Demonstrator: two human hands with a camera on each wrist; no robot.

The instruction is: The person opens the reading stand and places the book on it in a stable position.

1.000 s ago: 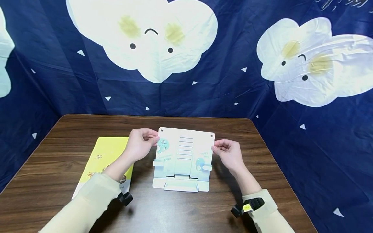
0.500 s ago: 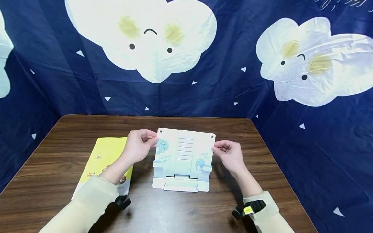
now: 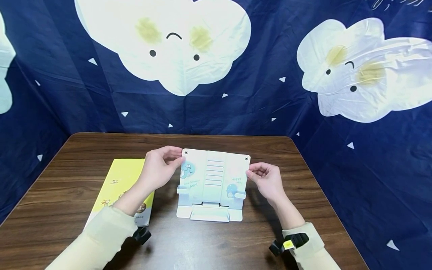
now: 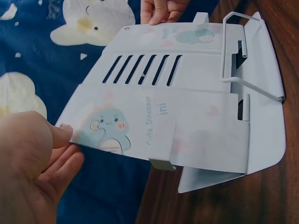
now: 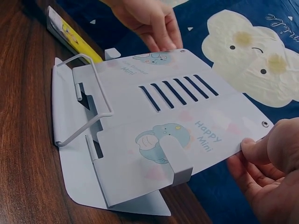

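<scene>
A white and pale blue book stand [image 3: 212,176] with dinosaur prints stands on the table, its slotted back panel tilted up from the base plate. My left hand [image 3: 161,167] pinches the panel's left edge near the upper corner, thumb on the printed face. On the opposite edge, my right hand [image 3: 266,180] pinches the panel between thumb and fingers, a little below its corner. Both wrist views show the folded wire bar [image 4: 225,51] at the base and a page clip [image 5: 177,161] on the panel's side. The back of the panel is hidden.
Left of the stand, partly under the left forearm, lies a yellow and white book [image 3: 126,176]. The brown wooden table [image 3: 216,247] ends at a dark blue curtain [image 3: 263,112] with cloud prints. A wrist camera [image 3: 141,235] hangs from the left sleeve.
The panel has leaned very slightly, its printed face showing a little more fully. The left fingers have shifted up a bit toward the corner, while the right hand keeps its grip.
</scene>
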